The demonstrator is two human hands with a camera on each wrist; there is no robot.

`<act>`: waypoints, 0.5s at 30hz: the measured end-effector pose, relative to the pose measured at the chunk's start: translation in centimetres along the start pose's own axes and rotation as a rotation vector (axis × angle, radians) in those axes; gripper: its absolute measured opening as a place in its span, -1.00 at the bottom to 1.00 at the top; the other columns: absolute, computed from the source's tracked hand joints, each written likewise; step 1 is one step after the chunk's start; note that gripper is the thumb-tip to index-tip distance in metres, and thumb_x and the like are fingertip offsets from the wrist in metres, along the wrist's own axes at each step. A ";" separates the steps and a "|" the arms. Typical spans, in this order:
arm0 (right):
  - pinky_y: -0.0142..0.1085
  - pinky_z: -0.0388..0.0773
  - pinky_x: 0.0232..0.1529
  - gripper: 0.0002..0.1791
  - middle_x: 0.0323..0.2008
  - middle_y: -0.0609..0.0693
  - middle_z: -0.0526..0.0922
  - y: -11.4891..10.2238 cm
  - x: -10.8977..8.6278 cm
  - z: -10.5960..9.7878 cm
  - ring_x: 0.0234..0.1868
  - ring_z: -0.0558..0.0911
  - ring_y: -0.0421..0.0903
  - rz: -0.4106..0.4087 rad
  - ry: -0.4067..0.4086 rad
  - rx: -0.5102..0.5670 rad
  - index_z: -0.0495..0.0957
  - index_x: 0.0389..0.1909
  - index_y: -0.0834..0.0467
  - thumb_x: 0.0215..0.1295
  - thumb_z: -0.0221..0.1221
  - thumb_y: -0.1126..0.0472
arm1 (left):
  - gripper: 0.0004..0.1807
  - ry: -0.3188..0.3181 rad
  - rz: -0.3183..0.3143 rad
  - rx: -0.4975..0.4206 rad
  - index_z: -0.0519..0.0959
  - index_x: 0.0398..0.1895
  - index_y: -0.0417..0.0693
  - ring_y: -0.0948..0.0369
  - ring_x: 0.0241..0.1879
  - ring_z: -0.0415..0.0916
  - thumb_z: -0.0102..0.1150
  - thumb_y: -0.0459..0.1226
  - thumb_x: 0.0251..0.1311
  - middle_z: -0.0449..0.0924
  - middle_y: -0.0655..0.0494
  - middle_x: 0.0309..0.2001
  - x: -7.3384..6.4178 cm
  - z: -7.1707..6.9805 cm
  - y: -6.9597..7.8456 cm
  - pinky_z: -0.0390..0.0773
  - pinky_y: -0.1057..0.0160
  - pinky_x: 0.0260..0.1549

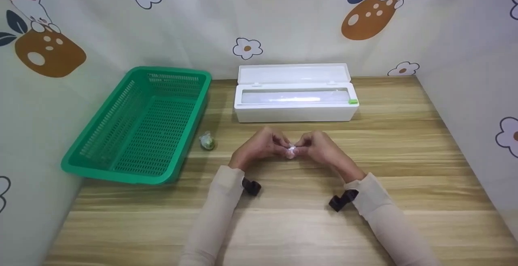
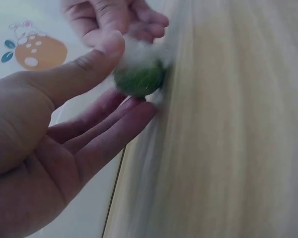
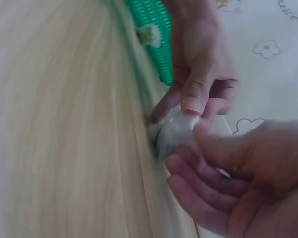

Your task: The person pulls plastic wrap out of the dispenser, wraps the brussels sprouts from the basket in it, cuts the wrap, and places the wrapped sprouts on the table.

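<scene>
Both hands meet over the table in front of the white box, at a small round green fruit (image 2: 140,79) wrapped in clear cling film (image 3: 181,126). My left hand (image 1: 265,143) pinches the wrapped fruit from the left, its thumb at the film and its fingers beneath. From the right, my right hand (image 1: 317,146) pinches the gathered film between thumb and fingers. In the head view the fingers hide most of the fruit, and only a shiny bit of film shows. The wrist views are blurred around it.
A second film-wrapped green fruit (image 1: 207,141) lies beside a green slotted plastic basket (image 1: 178,164) on the left. Behind the hands stands a white cling film box (image 1: 295,115) with its lid raised and a green slider (image 1: 353,101). Patterned cloth (image 1: 202,27) surrounds the wooden table.
</scene>
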State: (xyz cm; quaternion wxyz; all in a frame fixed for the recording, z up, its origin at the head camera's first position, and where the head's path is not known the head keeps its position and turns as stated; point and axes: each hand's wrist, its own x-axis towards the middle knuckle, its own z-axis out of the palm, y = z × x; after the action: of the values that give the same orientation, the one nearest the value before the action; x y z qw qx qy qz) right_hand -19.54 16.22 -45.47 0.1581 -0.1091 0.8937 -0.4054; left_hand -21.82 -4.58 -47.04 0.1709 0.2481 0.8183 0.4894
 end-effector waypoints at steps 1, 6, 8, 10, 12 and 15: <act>-0.35 0.54 -0.11 -0.88 -0.25 0.10 0.80 0.1 0.1 0.1 -0.24 0.64 -0.12 0.028 0.008 0.022 0.74 -0.26 0.20 0.20 0.38 0.26 | -0.84 -0.006 0.002 -0.013 0.78 -0.29 -0.15 0.27 -0.18 0.62 0.49 -0.37 0.02 0.77 0.02 -0.20 0.0 0.0 -0.1 0.62 0.37 -0.15; -0.38 0.61 -0.21 -0.82 -0.23 0.13 0.76 0.1 0.3 0.3 -0.29 0.64 -0.16 0.103 0.022 0.141 0.66 -0.16 0.29 0.22 0.33 0.38 | -0.84 0.030 -0.044 -0.048 0.76 -0.24 -0.21 0.25 -0.20 0.65 0.39 -0.48 0.09 0.78 -0.10 -0.16 0.1 0.1 -0.4 0.65 0.36 -0.15; -0.38 0.64 -0.26 -0.76 -0.24 0.14 0.74 0.2 0.4 0.4 -0.33 0.65 -0.18 0.077 0.030 0.172 0.60 -0.08 0.31 0.23 0.30 0.40 | -0.87 0.066 -0.078 -0.039 0.76 -0.27 -0.20 0.28 -0.25 0.65 0.40 -0.45 0.09 0.78 -0.10 -0.20 0.2 0.2 -0.4 0.64 0.39 -0.20; -0.38 0.64 -0.29 -0.73 -0.26 0.12 0.73 0.3 0.4 0.5 -0.36 0.64 -0.19 0.049 0.042 0.185 0.58 -0.05 0.30 0.22 0.30 0.41 | -0.88 0.094 -0.109 -0.019 0.77 -0.29 -0.17 0.31 -0.30 0.64 0.43 -0.41 0.07 0.79 -0.07 -0.24 0.2 0.2 -0.4 0.61 0.41 -0.24; -0.39 0.61 -0.31 -0.74 -0.30 0.11 0.74 0.4 0.4 0.6 -0.37 0.64 -0.19 0.034 0.050 0.188 0.61 -0.07 0.27 0.21 0.31 0.40 | -0.88 0.112 -0.128 -0.005 0.77 -0.30 -0.15 0.32 -0.33 0.65 0.46 -0.37 0.07 0.80 -0.04 -0.26 0.2 0.2 -0.3 0.60 0.43 -0.27; -0.40 0.57 -0.26 -0.83 -0.30 0.07 0.76 0.4 0.5 0.6 -0.33 0.65 -0.18 0.055 0.059 0.193 0.69 -0.17 0.20 0.20 0.35 0.34 | -0.88 0.125 -0.149 0.002 0.78 -0.31 -0.15 0.34 -0.36 0.62 0.47 -0.35 0.07 0.80 -0.03 -0.28 0.2 0.1 -0.2 0.56 0.44 -0.32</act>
State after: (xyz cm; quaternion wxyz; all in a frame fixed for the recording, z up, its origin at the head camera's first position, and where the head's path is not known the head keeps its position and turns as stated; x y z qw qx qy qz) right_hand -19.77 15.87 -46.25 0.1526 -0.0567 0.8575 -0.4881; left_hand -21.97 -4.51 -47.24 0.1552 0.1555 0.8442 0.4890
